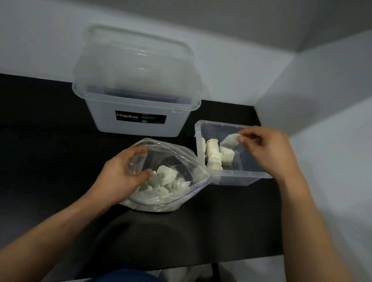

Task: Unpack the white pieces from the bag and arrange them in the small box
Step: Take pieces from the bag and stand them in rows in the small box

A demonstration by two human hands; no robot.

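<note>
Toward the front edge of the black tabletop (40, 147), the zip bag (179, 154) is held open at its mouth by the left hand (122, 173), with many white pieces (164, 180) left inside. Farther back, by the right edge, one held piece (230, 140) is pinched by the right hand (265, 150) over the small box (241, 177). It should be lowered upright, flush against the packed rows (213, 155), so that no gap is left.

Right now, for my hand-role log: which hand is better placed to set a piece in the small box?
Right. The right hand pinches a white piece over the small box; the left hand holds the bag open.
</note>
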